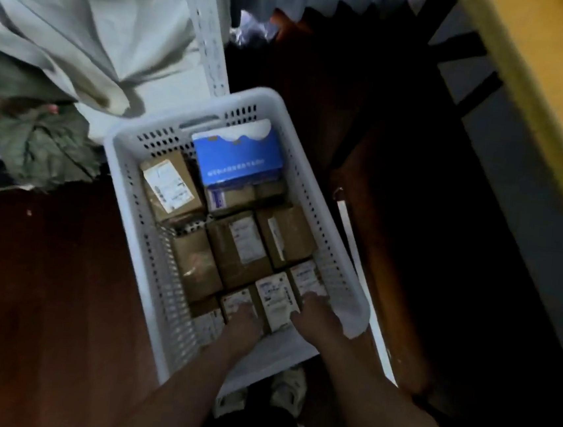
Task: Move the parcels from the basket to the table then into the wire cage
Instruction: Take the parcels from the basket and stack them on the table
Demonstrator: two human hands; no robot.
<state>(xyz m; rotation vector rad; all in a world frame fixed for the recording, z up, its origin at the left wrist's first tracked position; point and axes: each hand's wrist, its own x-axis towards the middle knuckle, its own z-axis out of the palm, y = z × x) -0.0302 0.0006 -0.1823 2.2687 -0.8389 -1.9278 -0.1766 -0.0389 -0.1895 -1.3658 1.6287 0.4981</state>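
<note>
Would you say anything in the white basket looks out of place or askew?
Mildly: among the brown parcels, the blue box at the far end of the basket sits tilted on top of others, and the parcel with the white label beside it lies skewed. No damage shows.

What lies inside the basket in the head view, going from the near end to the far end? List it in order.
Left hand and right hand on the nearest white-labelled parcels → brown parcels in the middle → blue box → far wall of the white basket.
</note>
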